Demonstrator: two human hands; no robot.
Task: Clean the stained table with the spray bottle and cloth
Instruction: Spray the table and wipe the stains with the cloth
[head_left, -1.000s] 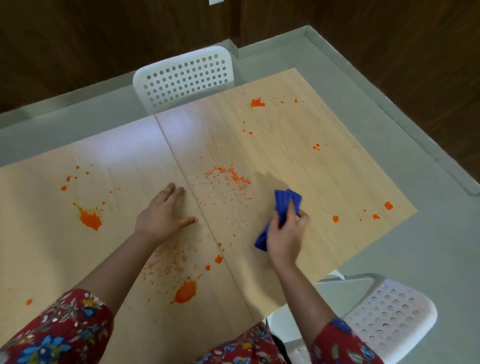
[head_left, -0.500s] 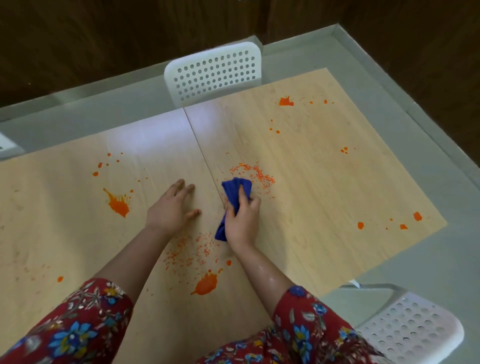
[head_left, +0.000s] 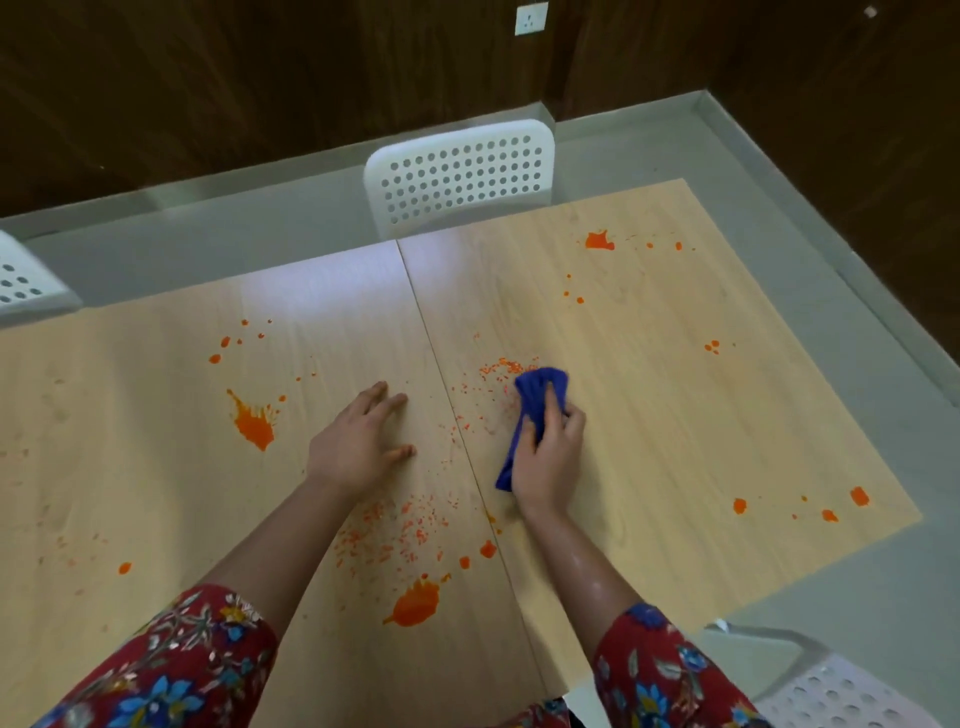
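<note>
The right hand (head_left: 548, 457) covers the middle of the blue cloth (head_left: 540, 384). The surface (head_left: 675, 415) runs off the left and bottom edges. The left edge crops a white chair (head_left: 21, 280), the bottom edge a second chair (head_left: 841, 696).

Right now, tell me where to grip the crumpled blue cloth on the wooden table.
Grip the crumpled blue cloth round its bunched middle, from above, as the right hand does: it lies as a long wad on the light wooden table, both ends sticking out.

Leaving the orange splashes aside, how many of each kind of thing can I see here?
White chairs: 3
Wooden tabletops: 2
Blue cloth: 1
Hands, left and right: 2
Wall socket: 1
Total: 9
</note>
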